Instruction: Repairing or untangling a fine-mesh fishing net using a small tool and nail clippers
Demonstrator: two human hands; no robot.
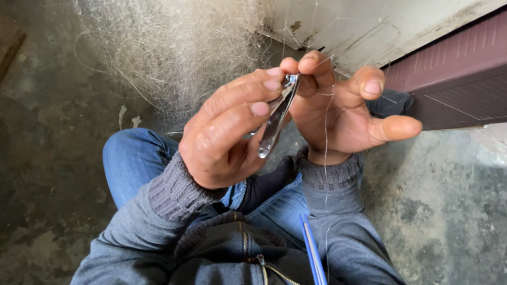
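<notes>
Steel caught the light between the two hands: a nail clipper [275, 120] sat in the left hand [222, 134], its body lying across the palm side with the fingers curled over it and the fingertips pressing near its cutting end. That end pointed upward and met the right hand [338, 113] at the pinched thumb and forefinger. Those two fingertips were closed tight on a thin, pale fishing line [326, 126], which ran down past the right wrist and over the sleeve. The other right fingers were spread wide and held nothing. The clipper's blades touched or sat just beside the pinched spot; whether the line lay between the blades could not be told.

Both wrists wore grey ribbed cuffs [174, 192] of a grey jacket. Below them showed blue jeans [132, 158] on a folded leg and a dark sock [266, 184]. A blue stick-like object [312, 250] lay across the lap near the right forearm. Behind the hands a heap of fine pale netting [174, 47] rested on the stained concrete floor [47, 132], and a maroon panel [454, 79] stood at the right.
</notes>
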